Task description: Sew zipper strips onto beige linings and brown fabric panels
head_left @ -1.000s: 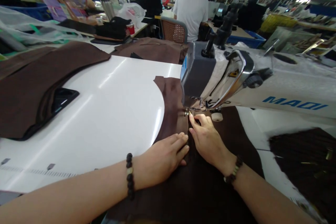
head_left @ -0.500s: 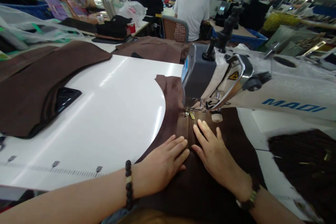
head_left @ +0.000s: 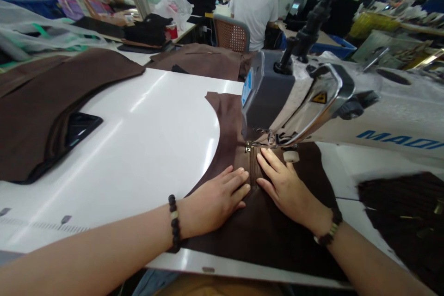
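Left hand: the left hand (head_left: 217, 201) is laid flat on the brown panel (head_left: 267, 236), just left of the zip (head_left: 253, 166), fingers together and pointing toward it, with a bead bracelet (head_left: 174, 222) on the wrist.

Right hand: the right hand (head_left: 287, 189) is pressed flat on the other side of the zip, fingers slightly spread, fingertips close to the presser foot (head_left: 265, 139) of the sewing machine (head_left: 267, 97).

Grip: released on both sides. Nothing is pinched or clenched, and the panel is only being held down by open palms.

Panel: it's spread on the white table (head_left: 138, 148), running under the machine's foot, with its far tip left of the machine head.

Handling: it looks soft, light and drapey, so it could creep or pucker pretty easily. The zip looks stiffer. Flat palm pressure either side of the zip looks like the best hold, rather than tugging at an edge.

Zip: a small brass slider (head_left: 247, 148) sits right at the foot, with the teeth mostly hidden by the fabric.

Around: a folded brown piece (head_left: 58, 106) is on the left, another (head_left: 197, 60) lies far off, and a dark pile (head_left: 398, 222) is on the right.

Far: a co-worker (head_left: 255, 9) in a white shirt sits on a cane-back chair (head_left: 231, 34).
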The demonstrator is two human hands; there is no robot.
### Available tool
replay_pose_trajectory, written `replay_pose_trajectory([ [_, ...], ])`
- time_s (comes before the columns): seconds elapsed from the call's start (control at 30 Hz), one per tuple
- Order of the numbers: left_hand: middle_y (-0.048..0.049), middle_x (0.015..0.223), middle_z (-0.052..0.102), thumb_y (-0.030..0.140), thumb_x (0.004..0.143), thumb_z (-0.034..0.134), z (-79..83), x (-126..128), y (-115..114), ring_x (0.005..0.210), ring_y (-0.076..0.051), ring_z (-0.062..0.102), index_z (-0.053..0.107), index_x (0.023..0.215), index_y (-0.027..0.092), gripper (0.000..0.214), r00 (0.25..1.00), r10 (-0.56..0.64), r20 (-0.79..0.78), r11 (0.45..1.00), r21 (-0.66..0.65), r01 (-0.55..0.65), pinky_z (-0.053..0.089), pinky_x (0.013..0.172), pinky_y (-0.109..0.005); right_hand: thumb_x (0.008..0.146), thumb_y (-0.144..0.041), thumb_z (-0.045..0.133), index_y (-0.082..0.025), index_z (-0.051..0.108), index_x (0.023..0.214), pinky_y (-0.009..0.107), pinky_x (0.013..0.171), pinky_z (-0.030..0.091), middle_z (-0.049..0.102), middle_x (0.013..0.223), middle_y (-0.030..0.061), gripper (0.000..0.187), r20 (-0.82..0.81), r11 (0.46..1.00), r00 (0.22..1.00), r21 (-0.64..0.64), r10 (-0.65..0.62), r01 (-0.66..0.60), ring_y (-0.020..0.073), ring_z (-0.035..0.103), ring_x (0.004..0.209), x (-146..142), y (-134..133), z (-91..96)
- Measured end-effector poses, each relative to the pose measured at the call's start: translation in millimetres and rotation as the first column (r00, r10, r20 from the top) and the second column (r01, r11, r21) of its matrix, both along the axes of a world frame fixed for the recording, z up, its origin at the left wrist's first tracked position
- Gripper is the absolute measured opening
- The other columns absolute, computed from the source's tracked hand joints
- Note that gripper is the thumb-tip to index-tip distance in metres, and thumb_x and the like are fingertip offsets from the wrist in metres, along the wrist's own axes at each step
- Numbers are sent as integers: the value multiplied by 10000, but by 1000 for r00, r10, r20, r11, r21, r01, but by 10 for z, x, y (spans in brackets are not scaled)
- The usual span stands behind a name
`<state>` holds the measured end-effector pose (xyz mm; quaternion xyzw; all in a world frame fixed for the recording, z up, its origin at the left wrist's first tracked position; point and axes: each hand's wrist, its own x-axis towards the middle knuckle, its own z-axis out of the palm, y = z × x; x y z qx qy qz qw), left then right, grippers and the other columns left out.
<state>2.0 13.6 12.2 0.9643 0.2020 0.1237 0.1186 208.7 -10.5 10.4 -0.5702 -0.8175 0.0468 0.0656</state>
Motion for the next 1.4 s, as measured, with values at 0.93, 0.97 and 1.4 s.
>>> replay_pose_trajectory([
  [0.93,-107,1029,505,272,894,446,-11,126,679,1040,-222,475,518,1096,118,264,999,-29,-27,999,23,29,375,990,-396,879,-166,289,-170,603,1092,285,797,447,668,925,63,380,20,980,992,-157,123,-118,171,603,908,263,635,-67],
  [0.97,-105,1020,509,275,895,443,-15,124,694,1021,-219,484,526,1087,121,259,999,-33,-25,999,23,33,381,982,-393,886,-186,281,-179,591,1115,283,796,450,671,912,54,385,-3,981,994,-160,109,-108,167,607,891,285,659,-122],
  [1.4,-103,992,524,289,897,436,-54,115,757,938,-218,515,560,1026,134,237,999,-46,27,995,90,43,413,929,-392,887,-283,310,-236,563,1156,349,864,446,657,1006,31,372,-62,983,997,-177,35,-46,186,597,922,347,807,-230],
])
